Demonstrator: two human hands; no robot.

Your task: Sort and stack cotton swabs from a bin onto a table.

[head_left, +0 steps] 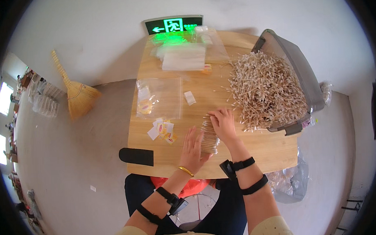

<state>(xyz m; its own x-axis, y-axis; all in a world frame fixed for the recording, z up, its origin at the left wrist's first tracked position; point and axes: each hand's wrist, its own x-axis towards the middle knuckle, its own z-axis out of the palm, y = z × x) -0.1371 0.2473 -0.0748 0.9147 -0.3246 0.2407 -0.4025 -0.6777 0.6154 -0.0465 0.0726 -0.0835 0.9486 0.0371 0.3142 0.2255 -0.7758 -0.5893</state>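
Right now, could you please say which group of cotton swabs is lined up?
The small group between the left hand and right hand; its swabs lie roughly parallel, unlike the jumbled heap.

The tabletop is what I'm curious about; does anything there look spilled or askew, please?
Yes: the grey storage bin seems tipped on its side, with cotton swabs heaped loosely from its mouth onto the tabletop and a few strays nearby.

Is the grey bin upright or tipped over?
Tipped: the bin lies on its side, opening leftward, with cotton swabs spilling past its rim onto the table.
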